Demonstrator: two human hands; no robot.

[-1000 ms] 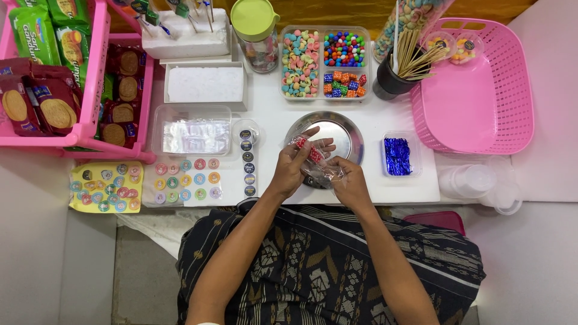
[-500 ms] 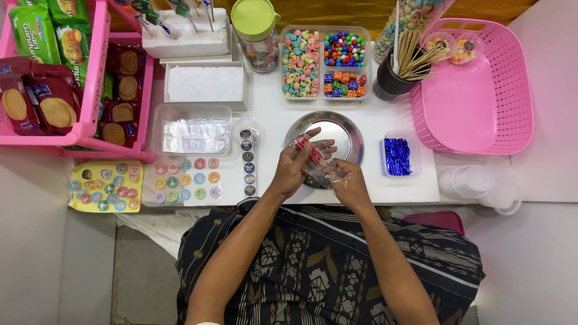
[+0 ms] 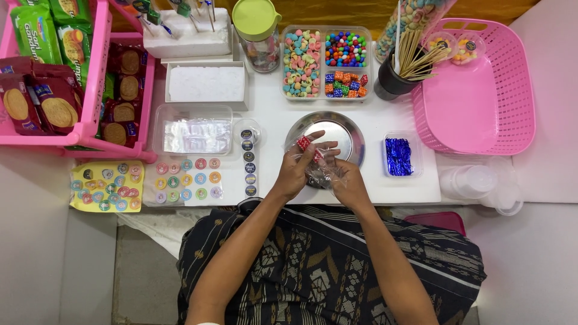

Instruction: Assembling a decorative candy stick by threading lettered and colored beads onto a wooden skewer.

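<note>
A white bench (image 3: 265, 96) is seen crowded with goods, a pink basket (image 3: 481, 102) set at its right end and a round steel plate (image 3: 346, 129) placed at the middle. Just above that plate a small clear plastic bag (image 3: 319, 171) is held between both hands, with red wrapped candies (image 3: 304, 142) gripped at its top. The bag's mouth is pinched by the left hand (image 3: 295, 171), while its lower side is pinched by the right hand (image 3: 349, 183), fingers pressed together.
</note>
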